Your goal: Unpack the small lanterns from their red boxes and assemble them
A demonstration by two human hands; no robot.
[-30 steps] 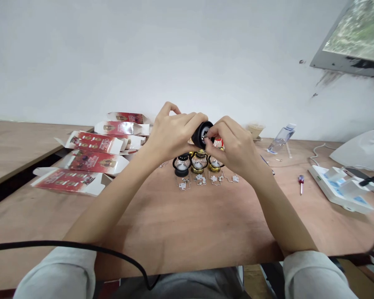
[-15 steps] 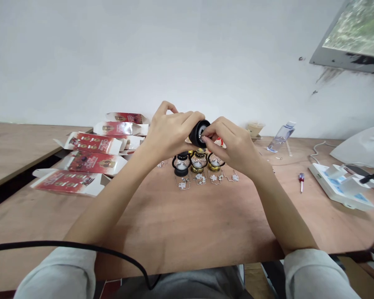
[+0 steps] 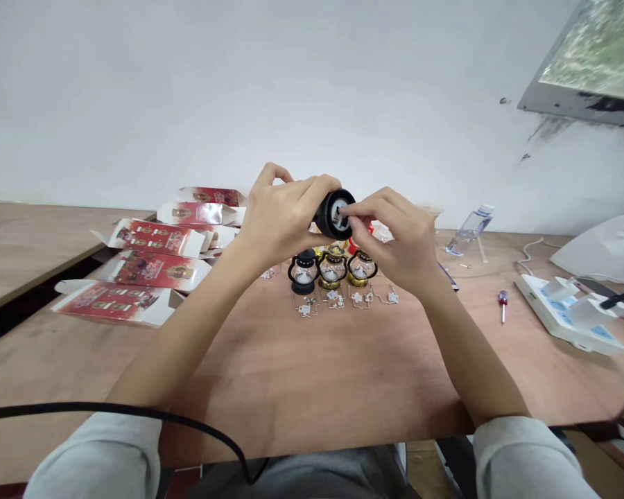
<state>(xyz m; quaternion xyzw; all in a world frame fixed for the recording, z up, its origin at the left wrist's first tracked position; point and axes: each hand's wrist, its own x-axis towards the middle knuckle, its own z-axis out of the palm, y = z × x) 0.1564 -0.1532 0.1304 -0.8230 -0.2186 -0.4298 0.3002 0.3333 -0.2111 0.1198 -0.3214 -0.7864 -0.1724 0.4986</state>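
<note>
My left hand (image 3: 281,222) is wrapped round a small black lantern (image 3: 324,215), tipped so its round underside faces me. A white disc with dark openings (image 3: 337,223) shows inside the black rim. At that underside are the index finger and thumb of my right hand (image 3: 403,235), bent in a pinch; whatever may be between them is too small to make out. Just below stand several mini lanterns on the table, among them a black one (image 3: 304,274) and gold ones (image 3: 333,269). Small white parts with thin wires (image 3: 335,299) lie in front of them.
Opened red and white boxes (image 3: 150,270) lie at the left. To the right are a water bottle (image 3: 469,230), a small screwdriver (image 3: 503,305) and a white power strip (image 3: 566,312) with plugs. A black cable (image 3: 187,418) crosses the lower left.
My right fingertips have shifted slightly right on the lantern's underside, so more of the white disc and its dark openings shows. The left hand keeps its hold, with the lantern turned slightly more towards me.
</note>
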